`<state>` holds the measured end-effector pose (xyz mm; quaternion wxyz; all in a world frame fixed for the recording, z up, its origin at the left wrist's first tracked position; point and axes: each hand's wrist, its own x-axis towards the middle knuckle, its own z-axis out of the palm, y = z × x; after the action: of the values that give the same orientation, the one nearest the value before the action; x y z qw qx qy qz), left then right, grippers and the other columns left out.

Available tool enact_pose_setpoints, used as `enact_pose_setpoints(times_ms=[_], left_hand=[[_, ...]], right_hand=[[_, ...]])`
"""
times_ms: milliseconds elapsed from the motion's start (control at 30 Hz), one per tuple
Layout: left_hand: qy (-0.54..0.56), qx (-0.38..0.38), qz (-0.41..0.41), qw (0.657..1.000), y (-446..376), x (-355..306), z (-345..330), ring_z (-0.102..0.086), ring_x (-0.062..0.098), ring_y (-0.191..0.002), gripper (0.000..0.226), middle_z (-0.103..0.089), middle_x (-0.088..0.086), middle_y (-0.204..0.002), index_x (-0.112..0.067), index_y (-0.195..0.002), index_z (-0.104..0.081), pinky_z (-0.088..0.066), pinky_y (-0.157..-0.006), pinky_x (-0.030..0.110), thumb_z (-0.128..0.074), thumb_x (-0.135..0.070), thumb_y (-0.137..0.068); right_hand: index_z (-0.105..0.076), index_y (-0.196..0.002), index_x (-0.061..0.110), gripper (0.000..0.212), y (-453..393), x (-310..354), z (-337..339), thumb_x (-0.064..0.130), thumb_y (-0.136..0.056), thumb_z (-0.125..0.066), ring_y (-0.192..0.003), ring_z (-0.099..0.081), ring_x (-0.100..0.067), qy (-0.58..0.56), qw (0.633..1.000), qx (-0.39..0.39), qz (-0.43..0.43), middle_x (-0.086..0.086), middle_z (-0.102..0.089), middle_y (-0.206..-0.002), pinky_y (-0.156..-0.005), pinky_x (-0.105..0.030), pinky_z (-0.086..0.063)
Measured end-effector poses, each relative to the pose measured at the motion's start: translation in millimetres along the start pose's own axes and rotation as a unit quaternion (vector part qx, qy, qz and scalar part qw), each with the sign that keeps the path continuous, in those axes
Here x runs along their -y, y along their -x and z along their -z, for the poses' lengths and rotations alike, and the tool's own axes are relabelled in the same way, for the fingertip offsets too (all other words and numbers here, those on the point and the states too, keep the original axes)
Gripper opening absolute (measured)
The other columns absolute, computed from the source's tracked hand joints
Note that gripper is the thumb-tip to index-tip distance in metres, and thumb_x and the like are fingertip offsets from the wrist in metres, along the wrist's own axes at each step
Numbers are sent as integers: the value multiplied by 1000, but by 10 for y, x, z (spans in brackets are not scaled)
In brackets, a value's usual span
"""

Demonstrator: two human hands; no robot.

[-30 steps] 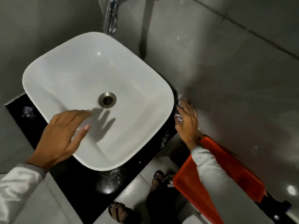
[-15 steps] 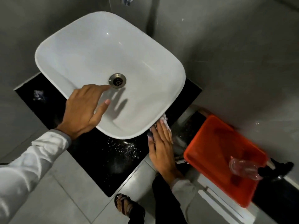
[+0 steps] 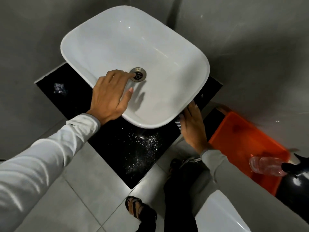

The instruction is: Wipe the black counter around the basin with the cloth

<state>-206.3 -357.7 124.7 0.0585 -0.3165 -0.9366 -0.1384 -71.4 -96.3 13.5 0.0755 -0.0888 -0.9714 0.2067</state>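
Grey wall tiles fill the far and right of the view, and pale floor tiles cover the near ground. A white basin, rounded and square in outline, sits on the black counter, overhanging most of it; the bare counter shows as a wedge near the viewer, speckled with bright droplets or flecks, and as narrower strips to the left and right of the basin. An orange tub stands on the floor at the right, with a clear plastic bottle lying at its near edge beside a dark round object that is too dim to identify.

A pale sleeve runs from the near left to the left hand, which lies over the basin's near-left rim, palm down, fingers loosely spread and reaching toward the metal drain. The right hand is at the basin's near-right corner, fingers held flat and close together, pressing the cloth against the counter just under the rim. Only a small striped bit of the cloth shows beside the fingers.

A sandalled foot stands on the floor near the counter's point. A small crumpled shiny scrap lies on the counter's left strip.
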Motion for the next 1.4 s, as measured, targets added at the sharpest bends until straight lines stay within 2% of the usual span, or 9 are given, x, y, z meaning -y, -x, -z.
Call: enact_pose_setpoints(times_ms=[300,400,567,667,767,900,1033,1267,1400], left_hand=[[90,6,21,996,73,-18,50,-41,24,-144,50,-54,4,-147,-18,-145,-46,-32,-114,43,-35,-42,-102],[244,-109,74,961,412,-77,142,-46,19,-133,42,-55,1,-140,-18,-143,-48,-35,-112,33,-37,-36,-107],[263,-254,206,908,1442,-169,188,-51,10,-113,30,-50,-17,-119,-16,-128,-56,-39,-100,22,-37,-28,-108],[262,-190,224,919,1919,-398,32,-53,15,-112,27,-49,-13,-119,-16,-127,-56,-45,-100,36,-40,-24,-106],[226,-28,219,949,2089,-816,-272,-49,23,-137,42,-52,5,-146,-12,-142,-52,-42,-116,45,-40,-30,-106],[78,130,219,964,1894,-1238,-646,-20,37,-159,71,-21,22,-170,-5,-161,-22,-26,-128,50,-29,-49,-105],[-10,93,165,982,1739,-1112,-903,-25,37,-158,70,-26,22,-168,-6,-162,-21,-29,-126,54,-32,-47,-105],[-35,103,-137,985,1479,6,-904,-35,26,-155,58,-40,4,-166,-27,-157,-37,-28,-126,47,-40,-35,-100],[-89,88,-83,989,981,939,-704,-52,37,-142,51,-61,13,-148,-14,-145,-56,-39,-119,55,-42,-27,-97]], right_hand=[[-37,-160,-1,62,1154,1575,-531,26,-104,-35,-163,-26,-31,-2,998,12,-60,-17,-30,-173,-133,-41,-16],[-36,-161,-1,62,1236,2014,-696,22,-103,-39,-163,-24,-31,-22,995,-17,-92,-17,-25,-175,-132,-40,-15],[-36,-162,7,54,1175,2190,-484,25,-113,-46,-167,-12,-24,-201,965,-11,-167,-11,-12,-179,-137,-40,-17],[-63,-142,5,37,1123,2023,-86,18,-108,-56,-148,-47,-24,-271,941,-158,-127,-19,-52,-157,-125,-19,-34],[-66,-125,8,29,861,1711,326,23,-104,-52,-129,-51,-7,-229,942,-246,-16,-19,-64,-131,-115,-12,-35],[-69,-132,4,51,179,1427,612,42,-101,-55,-135,-58,-30,-75,977,-157,126,-22,-65,-140,-116,-44,-44],[-73,-132,6,69,-277,1154,605,63,-96,-55,-134,-65,-39,93,956,-47,275,-22,-69,-141,-118,-63,-44],[-78,-124,7,67,-417,1001,476,66,-97,-60,-121,-73,-37,77,927,-90,355,-18,-76,-131,-109,-60,-54],[-79,-122,8,67,-432,998,454,67,-95,-64,-120,-74,-36,72,927,-104,354,-18,-76,-129,-106,-57,-57]])
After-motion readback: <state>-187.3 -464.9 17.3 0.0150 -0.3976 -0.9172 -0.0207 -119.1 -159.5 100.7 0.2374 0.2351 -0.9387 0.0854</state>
